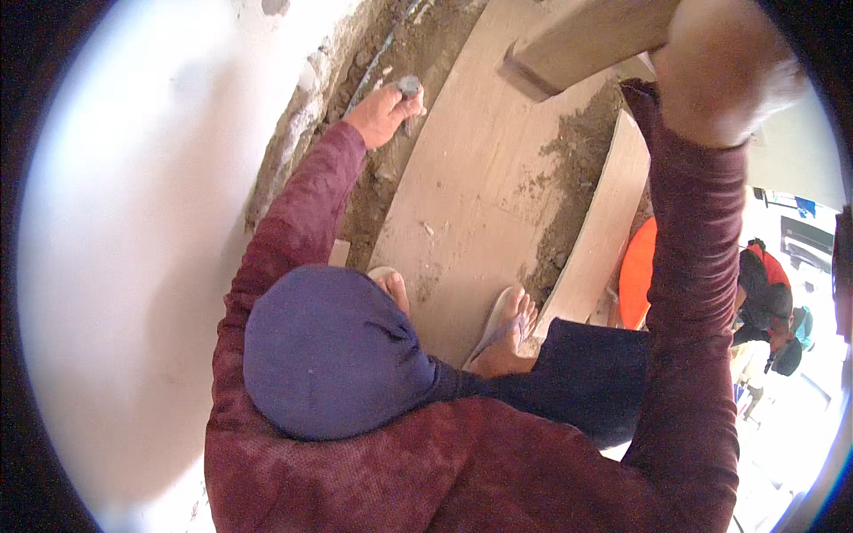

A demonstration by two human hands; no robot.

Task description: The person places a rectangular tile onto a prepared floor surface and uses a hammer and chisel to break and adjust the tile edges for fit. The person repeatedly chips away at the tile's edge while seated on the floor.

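Left hand [380, 115] is curled round a grey round-topped rod [409, 86], top up, over dirt [377, 182] by the white wall [115, 266]. Then a chunky wooden block [595, 44] slanting lengthwise lower left to upper right, orange thing [637, 274] below (container? can't tell), and the blurry right hand [724, 75] gripping the block's upper end.

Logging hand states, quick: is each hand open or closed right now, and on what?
Left hand: closed, holding a grey round-topped tool.
Right hand: blurred, but appears closed on a brown wooden block.
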